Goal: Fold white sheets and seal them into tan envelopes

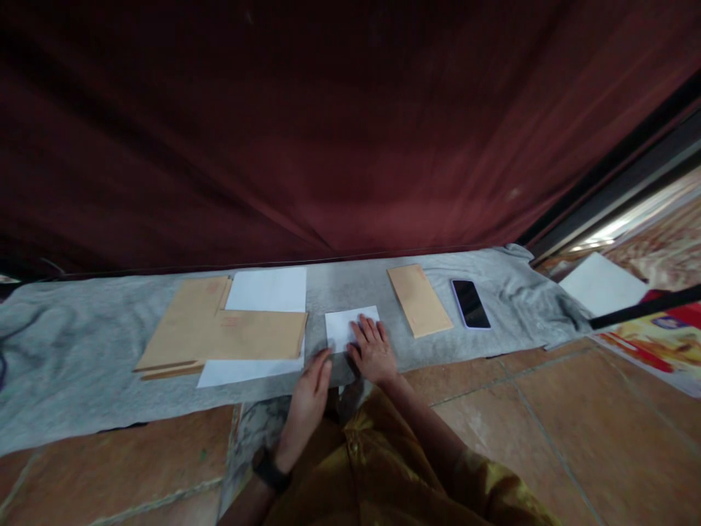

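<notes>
A small white sheet of paper [339,325], apparently folded, lies in front of me on the grey cloth. My right hand [375,356] rests flat on its right part with the fingers spread. At its lower left corner, my left hand [311,387] has thumb and fingers closed at the paper's near edge. To the left, several brown envelopes [183,321] lie in a pile, with another brown envelope [263,336] across white sheets of paper [266,288]. A single brown envelope [420,299] lies to the right of my right hand.
A phone [471,304] with a dark screen lies on the grey cloth [515,307], right of the single envelope. Dark red fabric [350,146] hangs behind the cloth-covered surface. Tiled floor [548,416] shows nearer me, with a colourful printed package [662,340] at far right.
</notes>
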`<state>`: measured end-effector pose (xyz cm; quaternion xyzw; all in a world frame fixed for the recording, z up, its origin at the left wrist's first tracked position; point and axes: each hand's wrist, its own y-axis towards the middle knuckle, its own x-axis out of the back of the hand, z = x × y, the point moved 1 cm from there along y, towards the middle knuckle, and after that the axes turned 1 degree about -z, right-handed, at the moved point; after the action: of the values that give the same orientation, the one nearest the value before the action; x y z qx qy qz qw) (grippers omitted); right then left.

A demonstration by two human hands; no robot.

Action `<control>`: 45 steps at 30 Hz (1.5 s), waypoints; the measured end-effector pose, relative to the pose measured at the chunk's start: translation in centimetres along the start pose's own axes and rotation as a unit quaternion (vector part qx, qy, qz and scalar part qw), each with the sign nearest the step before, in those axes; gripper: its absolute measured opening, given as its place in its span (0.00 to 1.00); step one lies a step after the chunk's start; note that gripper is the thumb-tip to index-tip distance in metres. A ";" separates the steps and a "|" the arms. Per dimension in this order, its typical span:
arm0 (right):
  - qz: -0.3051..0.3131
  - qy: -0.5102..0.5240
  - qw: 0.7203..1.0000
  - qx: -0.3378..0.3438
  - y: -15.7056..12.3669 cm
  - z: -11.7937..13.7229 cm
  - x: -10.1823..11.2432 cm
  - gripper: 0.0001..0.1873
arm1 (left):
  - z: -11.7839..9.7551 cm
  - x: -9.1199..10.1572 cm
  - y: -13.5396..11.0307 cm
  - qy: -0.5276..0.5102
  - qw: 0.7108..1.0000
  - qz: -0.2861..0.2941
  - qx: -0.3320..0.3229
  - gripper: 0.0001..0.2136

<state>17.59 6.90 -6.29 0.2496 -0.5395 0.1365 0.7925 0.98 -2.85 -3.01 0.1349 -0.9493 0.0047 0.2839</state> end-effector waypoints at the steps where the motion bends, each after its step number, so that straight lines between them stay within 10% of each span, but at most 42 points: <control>1: 0.003 -0.001 1.000 0.002 0.0 -0.1 0.0 0.30 | -0.4 -1.2 0.2 0.065 0.996 0.020 -0.057 0.23; 11: -0.006 -0.001 1.000 -0.013 -0.3 -1.1 0.2 0.27 | 0.3 -4.0 -0.7 0.352 0.916 0.015 -0.193 0.34; 20: -0.050 0.011 0.997 -0.060 -2.0 -3.8 1.1 0.29 | 0.6 -3.1 0.1 0.334 0.923 0.001 -0.190 0.28; 31: 0.002 0.022 1.000 -0.001 2.4 -1.2 0.3 0.27 | -0.8 -5.8 7.5 0.321 0.926 0.044 -0.192 0.27; 45: -0.031 -0.040 0.998 -0.027 0.5 -4.4 0.6 0.29 | 0.9 -4.8 6.4 0.332 0.929 0.001 -0.162 0.29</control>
<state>21.02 9.68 -6.88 0.2503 -0.5659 0.0870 0.7807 2.66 4.49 -5.90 0.0772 -0.7886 -0.1045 0.6010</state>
